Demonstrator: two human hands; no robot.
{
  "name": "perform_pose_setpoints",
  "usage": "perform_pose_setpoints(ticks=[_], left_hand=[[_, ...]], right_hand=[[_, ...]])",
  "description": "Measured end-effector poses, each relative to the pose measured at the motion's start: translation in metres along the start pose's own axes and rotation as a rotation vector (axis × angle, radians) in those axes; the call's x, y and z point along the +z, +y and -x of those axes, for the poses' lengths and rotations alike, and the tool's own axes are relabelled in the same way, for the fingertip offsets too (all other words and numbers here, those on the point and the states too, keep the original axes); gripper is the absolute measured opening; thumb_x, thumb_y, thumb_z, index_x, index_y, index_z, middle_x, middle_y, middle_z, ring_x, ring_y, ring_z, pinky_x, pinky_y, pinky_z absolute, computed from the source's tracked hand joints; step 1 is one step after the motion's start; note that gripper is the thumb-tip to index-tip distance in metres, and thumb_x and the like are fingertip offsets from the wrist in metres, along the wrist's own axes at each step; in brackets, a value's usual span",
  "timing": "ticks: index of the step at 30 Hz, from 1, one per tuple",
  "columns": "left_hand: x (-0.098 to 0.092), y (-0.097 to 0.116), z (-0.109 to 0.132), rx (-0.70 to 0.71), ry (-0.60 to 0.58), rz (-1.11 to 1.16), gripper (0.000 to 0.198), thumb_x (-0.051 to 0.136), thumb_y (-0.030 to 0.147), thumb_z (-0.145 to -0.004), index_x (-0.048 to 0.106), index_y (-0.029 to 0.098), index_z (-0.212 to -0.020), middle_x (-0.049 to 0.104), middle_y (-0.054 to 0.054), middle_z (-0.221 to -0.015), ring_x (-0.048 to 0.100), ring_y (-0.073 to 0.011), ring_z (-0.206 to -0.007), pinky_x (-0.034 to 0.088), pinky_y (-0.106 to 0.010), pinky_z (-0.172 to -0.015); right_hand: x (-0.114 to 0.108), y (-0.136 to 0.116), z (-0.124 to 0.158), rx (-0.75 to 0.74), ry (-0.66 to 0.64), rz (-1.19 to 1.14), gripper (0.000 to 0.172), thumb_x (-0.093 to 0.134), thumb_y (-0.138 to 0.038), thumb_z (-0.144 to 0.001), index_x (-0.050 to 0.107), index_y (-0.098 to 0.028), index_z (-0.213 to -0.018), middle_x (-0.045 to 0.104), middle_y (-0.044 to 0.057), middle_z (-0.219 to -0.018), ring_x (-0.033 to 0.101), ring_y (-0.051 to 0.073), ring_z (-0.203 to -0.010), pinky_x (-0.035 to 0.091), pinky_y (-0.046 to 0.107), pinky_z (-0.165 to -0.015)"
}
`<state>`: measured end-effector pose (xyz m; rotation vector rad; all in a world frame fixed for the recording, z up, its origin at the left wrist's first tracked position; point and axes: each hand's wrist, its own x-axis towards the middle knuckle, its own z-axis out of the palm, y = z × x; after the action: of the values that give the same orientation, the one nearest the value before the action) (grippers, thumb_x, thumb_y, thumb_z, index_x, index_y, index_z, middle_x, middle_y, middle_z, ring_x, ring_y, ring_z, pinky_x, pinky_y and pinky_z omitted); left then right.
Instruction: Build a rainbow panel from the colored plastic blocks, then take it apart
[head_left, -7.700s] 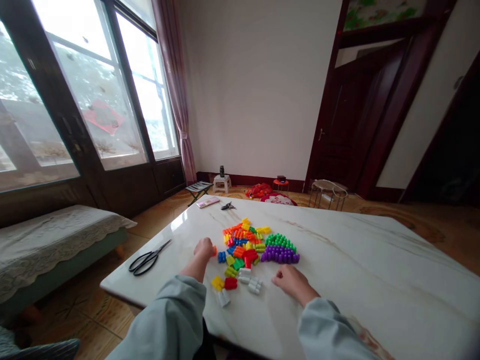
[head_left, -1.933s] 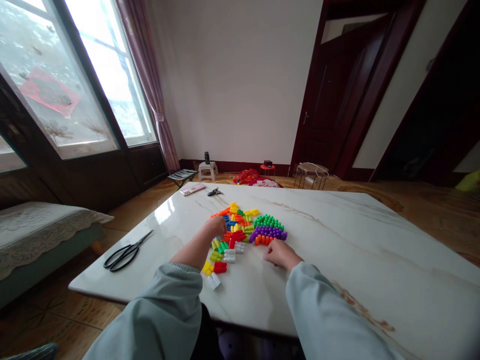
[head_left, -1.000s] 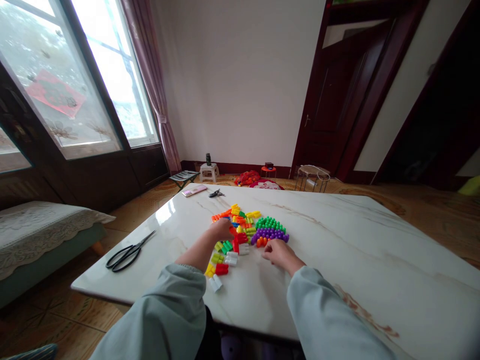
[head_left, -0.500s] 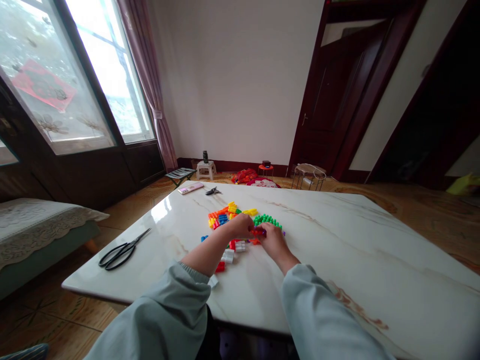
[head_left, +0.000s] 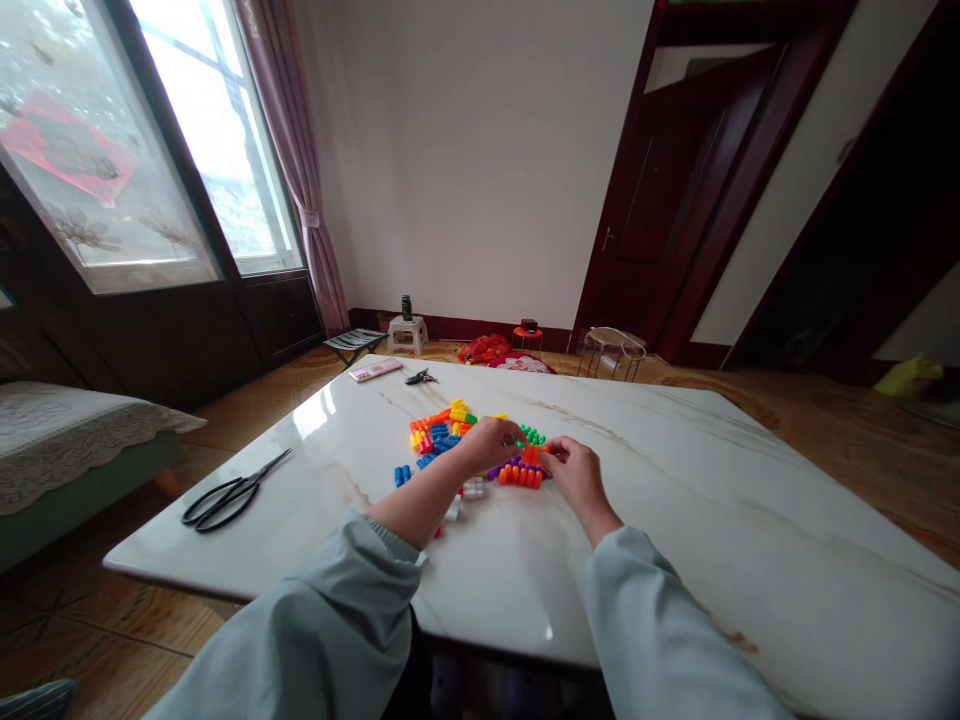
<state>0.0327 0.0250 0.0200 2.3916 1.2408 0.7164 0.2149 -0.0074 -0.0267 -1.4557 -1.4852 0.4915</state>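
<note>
Between my two hands is an orange toy building block [head_left: 533,455]. My right hand [head_left: 579,478] pinches its right side with thumb and fingers. Curled in from the left, my left hand [head_left: 492,442] has its fingertips at the block's upper left edge; some of its fingers are hidden. Just below stands a row of orange peg-shaped blocks [head_left: 520,476], with purple blocks [head_left: 495,470] against it. Green blocks [head_left: 533,436] lie behind the fingers. White blocks [head_left: 473,489] show beneath my left wrist, and blue blocks [head_left: 403,475] lie left of my forearm.
More yellow, orange and blue blocks [head_left: 439,432] are piled beyond my left forearm. Black-handled scissors [head_left: 236,490] rest on the marble-patterned table [head_left: 675,500] at the left. Toward the far edge lie a pink phone-like object [head_left: 376,370] and a small dark tool [head_left: 421,377].
My hands have moved a little apart, the right one to the right. The orange block and orange row now show between them, where a red piece showed before. The view has shifted slightly.
</note>
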Motion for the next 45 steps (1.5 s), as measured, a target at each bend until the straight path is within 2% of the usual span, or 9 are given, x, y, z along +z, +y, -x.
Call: perform_pose_setpoints(ticks=[2, 5, 9, 19, 25, 28, 33, 39, 45], left_hand=[[-0.001, -0.003, -0.001, -0.032, 0.045, -0.018, 0.026, 0.061, 0.021, -0.073, 0.073, 0.018, -0.095, 0.069, 0.0, -0.074, 0.059, -0.0113, -0.064, 0.043, -0.019, -0.061], [-0.003, -0.012, -0.001, -0.079, 0.075, -0.049, 0.025, 0.059, 0.021, -0.074, 0.073, 0.019, -0.095, 0.071, -0.002, -0.077, 0.061, -0.0125, -0.067, 0.045, -0.02, -0.062], [-0.003, -0.025, 0.001, -0.111, 0.071, -0.09, 0.023, 0.058, 0.022, -0.075, 0.074, 0.02, -0.091, 0.072, -0.002, -0.08, 0.063, -0.0138, -0.069, 0.046, -0.021, -0.062], [-0.006, -0.032, 0.007, -0.14, 0.046, -0.153, 0.023, 0.055, 0.023, -0.075, 0.074, 0.02, -0.087, 0.073, -0.002, -0.082, 0.063, -0.0155, -0.073, 0.045, -0.023, -0.064], [-0.003, -0.042, 0.009, -0.153, -0.01, -0.161, 0.024, 0.055, 0.023, -0.075, 0.074, 0.02, -0.09, 0.072, -0.003, -0.081, 0.063, -0.0157, -0.072, 0.045, -0.024, -0.064], [-0.003, -0.046, 0.01, -0.177, -0.051, -0.182, 0.024, 0.057, 0.022, -0.074, 0.074, 0.02, -0.091, 0.072, -0.004, -0.084, 0.063, -0.0169, -0.074, 0.045, -0.024, -0.064], [-0.002, -0.058, 0.014, -0.284, -0.078, -0.239, 0.025, 0.059, 0.019, -0.073, 0.074, 0.02, -0.092, 0.071, -0.005, -0.088, 0.064, -0.0194, -0.081, 0.046, -0.025, -0.066], [0.0, -0.091, 0.024, -0.41, -0.017, -0.301, 0.031, 0.057, 0.014, -0.074, 0.07, 0.018, -0.102, 0.066, -0.009, -0.106, 0.06, -0.0216, -0.095, 0.047, -0.029, -0.079], [-0.005, -0.11, 0.023, -0.503, 0.029, -0.375, 0.031, 0.056, 0.017, -0.077, 0.067, 0.021, -0.105, 0.065, -0.007, -0.105, 0.058, -0.0194, -0.097, 0.045, -0.026, -0.081]], right_hand=[[-0.011, 0.018, -0.002, 0.047, 0.026, 0.151, 0.006, 0.062, -0.021, -0.066, 0.064, -0.018, -0.07, 0.068, 0.003, -0.069, 0.062, 0.016, -0.064, 0.045, 0.025, -0.062], [-0.023, 0.047, -0.002, 0.156, -0.02, 0.353, 0.005, 0.06, -0.014, -0.064, 0.064, -0.018, -0.065, 0.068, 0.004, -0.066, 0.061, 0.016, -0.064, 0.042, 0.024, -0.06], [-0.021, 0.068, 0.0, 0.212, -0.055, 0.431, 0.009, 0.06, -0.012, -0.064, 0.066, -0.018, -0.067, 0.07, 0.004, -0.071, 0.062, 0.016, -0.068, 0.042, 0.022, -0.06], [0.008, 0.063, -0.005, 0.106, -0.049, 0.464, 0.015, 0.058, -0.011, -0.067, 0.068, -0.019, -0.074, 0.072, 0.003, -0.078, 0.066, 0.016, -0.075, 0.047, 0.023, -0.069], [0.014, 0.061, -0.005, 0.124, -0.067, 0.51, 0.026, 0.057, -0.006, -0.066, 0.069, -0.015, -0.088, 0.073, 0.008, -0.088, 0.067, 0.019, -0.083, 0.047, 0.025, -0.075], [0.01, 0.059, -0.004, 0.151, -0.071, 0.548, 0.032, 0.055, -0.004, -0.067, 0.069, -0.016, -0.092, 0.073, 0.01, -0.089, 0.067, 0.02, -0.084, 0.046, 0.025, -0.07], [-0.006, 0.043, -0.005, 0.257, -0.034, 0.626, 0.027, 0.055, -0.012, -0.073, 0.071, -0.02, -0.093, 0.072, 0.011, -0.093, 0.067, 0.022, -0.077, 0.041, 0.026, -0.057], [-0.007, -0.012, 0.002, 0.058, 0.012, 0.493, 0.02, 0.055, -0.017, -0.076, 0.069, -0.022, -0.089, 0.071, 0.004, -0.092, 0.064, 0.017, -0.078, 0.043, 0.025, -0.065], [0.005, -0.061, 0.022, -0.132, -0.034, 0.373, 0.012, 0.058, -0.02, -0.077, 0.068, -0.025, -0.08, 0.07, 0.001, -0.088, 0.062, 0.016, -0.074, 0.042, 0.025, -0.065]])
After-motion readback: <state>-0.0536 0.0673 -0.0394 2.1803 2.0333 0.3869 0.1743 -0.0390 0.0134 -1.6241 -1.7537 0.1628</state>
